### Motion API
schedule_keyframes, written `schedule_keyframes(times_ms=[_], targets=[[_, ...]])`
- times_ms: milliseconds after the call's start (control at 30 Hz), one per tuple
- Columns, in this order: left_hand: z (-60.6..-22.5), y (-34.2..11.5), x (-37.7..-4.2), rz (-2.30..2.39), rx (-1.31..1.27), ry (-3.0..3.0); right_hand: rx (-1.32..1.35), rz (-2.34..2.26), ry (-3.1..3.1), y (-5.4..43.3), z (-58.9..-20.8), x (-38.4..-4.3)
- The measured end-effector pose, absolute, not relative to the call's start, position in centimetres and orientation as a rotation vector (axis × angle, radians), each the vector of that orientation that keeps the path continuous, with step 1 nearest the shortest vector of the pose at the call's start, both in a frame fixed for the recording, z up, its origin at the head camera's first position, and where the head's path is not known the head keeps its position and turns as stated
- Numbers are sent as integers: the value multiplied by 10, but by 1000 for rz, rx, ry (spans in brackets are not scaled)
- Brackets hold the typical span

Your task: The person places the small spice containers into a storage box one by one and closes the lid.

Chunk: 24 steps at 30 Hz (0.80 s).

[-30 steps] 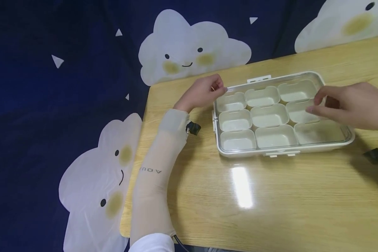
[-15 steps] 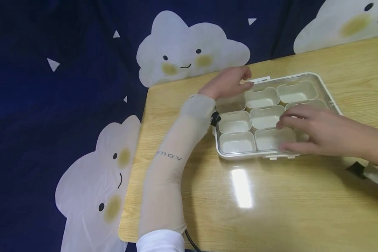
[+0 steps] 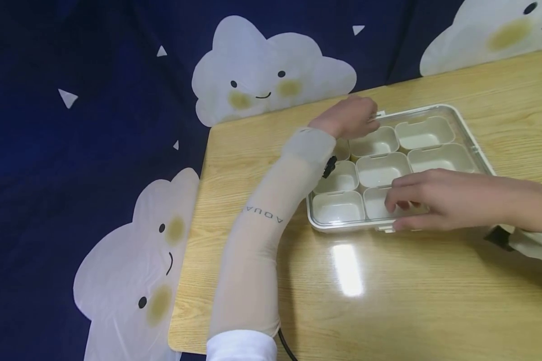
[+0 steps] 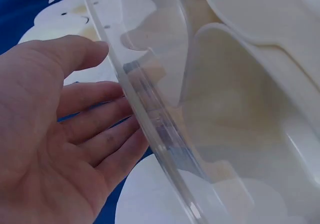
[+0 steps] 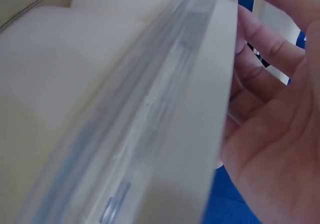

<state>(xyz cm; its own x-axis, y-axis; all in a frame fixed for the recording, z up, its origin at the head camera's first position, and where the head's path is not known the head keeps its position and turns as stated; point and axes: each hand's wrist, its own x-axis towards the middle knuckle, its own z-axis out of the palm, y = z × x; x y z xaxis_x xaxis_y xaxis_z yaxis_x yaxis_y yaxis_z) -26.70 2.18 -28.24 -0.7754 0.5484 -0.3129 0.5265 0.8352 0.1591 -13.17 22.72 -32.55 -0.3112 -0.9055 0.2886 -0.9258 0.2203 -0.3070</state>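
Observation:
A white storage box point(image 3: 339, 225) with a clear lid and several cream inner cups point(image 3: 381, 169) lies on the wooden table. At its back edge is my left hand point(image 3: 349, 118), close to the back latch point(image 3: 380, 114). The left wrist view shows that hand's point(image 4: 75, 124) fingers loosely extended, fingertips at the clear rim point(image 4: 135, 103). My right hand point(image 3: 438, 198) is over the front edge, its thumb beside the front latch point(image 3: 385, 229) and its fingers bent loosely above the lid. Seen from the right wrist, those fingers point(image 5: 262, 68) meet the box's white side point(image 5: 200, 114).
The wooden table point(image 3: 388, 301) extends in front of the box and to its right. Behind and to the left hangs a dark blue cloth point(image 3: 95, 150) with white smiling clouds point(image 3: 271, 60). A black cable point(image 3: 286, 346) trails from my left sleeve point(image 3: 241, 346).
My left hand has moved right along the back edge, from the back left corner to the back latch. My right hand has come from the box's right side down to its front edge.

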Motion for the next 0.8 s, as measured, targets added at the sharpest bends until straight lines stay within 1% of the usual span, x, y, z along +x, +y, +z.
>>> schedule_keyframes(times_ms=[133,500,633,800], targets=[[-285,23,-268,75,755,2643,1843,696,-2455,225,-324,-134],[-288,24,-267,69,634,2584,1790,638,-2662,214,-316,-137],[-286,25,-266,46,639,2579,1791,612,-2803,209,-311,-137],[-284,27,-265,37,631,2580,1715,543,-2987,204,-304,-135]])
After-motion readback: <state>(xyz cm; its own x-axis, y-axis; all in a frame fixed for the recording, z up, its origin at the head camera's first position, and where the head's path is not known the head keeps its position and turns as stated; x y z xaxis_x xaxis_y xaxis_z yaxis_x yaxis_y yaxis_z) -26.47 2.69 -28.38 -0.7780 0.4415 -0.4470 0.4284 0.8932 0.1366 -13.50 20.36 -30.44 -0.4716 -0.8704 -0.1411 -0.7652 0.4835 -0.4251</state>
